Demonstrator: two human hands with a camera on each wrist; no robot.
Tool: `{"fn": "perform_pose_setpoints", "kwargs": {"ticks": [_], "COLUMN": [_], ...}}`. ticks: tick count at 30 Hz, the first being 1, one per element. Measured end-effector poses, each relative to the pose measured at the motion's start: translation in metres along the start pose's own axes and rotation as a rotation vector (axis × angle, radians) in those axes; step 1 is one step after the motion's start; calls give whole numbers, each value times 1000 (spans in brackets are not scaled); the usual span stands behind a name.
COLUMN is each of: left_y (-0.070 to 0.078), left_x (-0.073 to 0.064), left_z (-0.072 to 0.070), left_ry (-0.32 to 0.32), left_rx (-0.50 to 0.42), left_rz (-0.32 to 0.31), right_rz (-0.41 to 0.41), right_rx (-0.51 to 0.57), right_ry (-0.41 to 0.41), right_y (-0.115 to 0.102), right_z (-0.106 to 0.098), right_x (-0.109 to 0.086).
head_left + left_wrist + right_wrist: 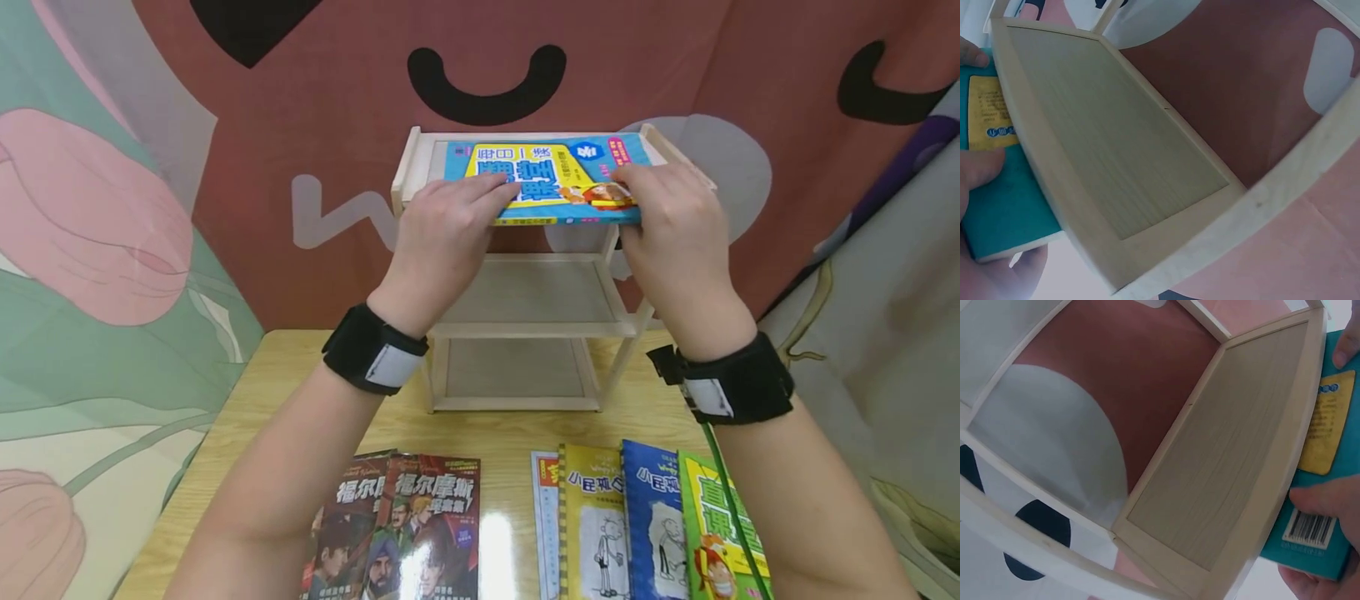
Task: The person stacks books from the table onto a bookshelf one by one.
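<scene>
A blue-and-yellow book [562, 179] lies face up over the top shelf of a small light wooden rack [525, 332]. Its near edge sticks out past the shelf's front. My left hand [450, 225] grips this edge towards the left, fingers on the cover and thumb underneath. Towards the right corner, my right hand [675, 221] holds the book in the same way. The book's teal back cover [1022, 200] shows below the shelf's front rail in the left wrist view. In the right wrist view its barcode [1310, 528] is beside the right thumb.
Two dark comic-style books [427, 525] overlap on the wooden table [285, 417] at the front left. To the front right, a yellow book [596, 517], a blue book [656, 525] and a green book [716, 508] stand in a row. A patterned curtain [330, 100] hangs behind the rack.
</scene>
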State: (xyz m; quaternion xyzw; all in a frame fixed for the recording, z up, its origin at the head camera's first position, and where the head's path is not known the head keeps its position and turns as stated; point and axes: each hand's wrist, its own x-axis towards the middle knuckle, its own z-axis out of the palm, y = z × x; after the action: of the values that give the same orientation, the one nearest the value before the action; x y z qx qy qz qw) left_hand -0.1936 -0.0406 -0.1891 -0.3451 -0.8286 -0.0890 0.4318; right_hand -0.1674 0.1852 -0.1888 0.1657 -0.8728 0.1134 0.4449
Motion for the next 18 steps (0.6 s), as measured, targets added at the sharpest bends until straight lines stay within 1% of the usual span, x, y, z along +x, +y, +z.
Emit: {"fn": "perform_pose_setpoints", "kwargs": {"ticks": [4,11,14,16,18], "left_y": [-2,-6,-11,-14,-16], "left_x": [0,1,1,1,0], "left_z": [2,-1,-4,-6,-8], "left_ry": [-41,-99,-139,-176,-206], "left_rx": [-22,-23,-48,-86,-140], "left_rz": [-4,23,43,48,39], "right_rz": [7,-60,-90,-106,-121], "right_rx": [20,81,98,109,117], "right_ry": [-95,-260,-294,-303,-304], "right_y": [5,14,17,18,19], "right_z": [-3,-14,-16,-16,-16], "right_x": [-3,-8,-8,-8,-8]}}
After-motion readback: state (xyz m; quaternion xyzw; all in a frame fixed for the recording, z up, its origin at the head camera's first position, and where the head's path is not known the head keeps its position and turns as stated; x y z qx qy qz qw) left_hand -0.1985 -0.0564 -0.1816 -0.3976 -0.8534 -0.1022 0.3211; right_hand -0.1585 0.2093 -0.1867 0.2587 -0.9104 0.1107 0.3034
